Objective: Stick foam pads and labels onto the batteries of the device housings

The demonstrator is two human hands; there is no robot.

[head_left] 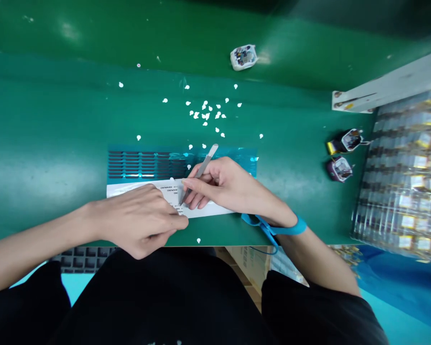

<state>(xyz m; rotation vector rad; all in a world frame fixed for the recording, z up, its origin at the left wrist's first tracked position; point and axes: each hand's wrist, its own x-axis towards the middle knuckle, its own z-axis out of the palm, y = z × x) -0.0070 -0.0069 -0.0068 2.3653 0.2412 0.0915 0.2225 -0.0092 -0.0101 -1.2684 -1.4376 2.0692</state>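
Note:
My right hand [225, 186] grips metal tweezers [200, 171] like a pen, with the tips down on a white printed label strip [215, 209] at the near edge of the green bench. My left hand [142, 225] lies on the strip just left of the tweezer tips, fingers curled, with the thumb and fingertips pinched right at the tips. Whatever is between them is too small to see. Behind the strip lies a blue sheet [147, 164] with rows of small dark pieces. A blue wrist strap [287, 227] circles my right wrist.
Several small white bits [205, 111] lie scattered on the green bench [57, 120] behind the sheet. A small white part [243, 56] sits farther back. Two dark parts [341, 154] lie at the right beside a tray of wrapped components [405, 167]. A white bar [380, 91] runs above it.

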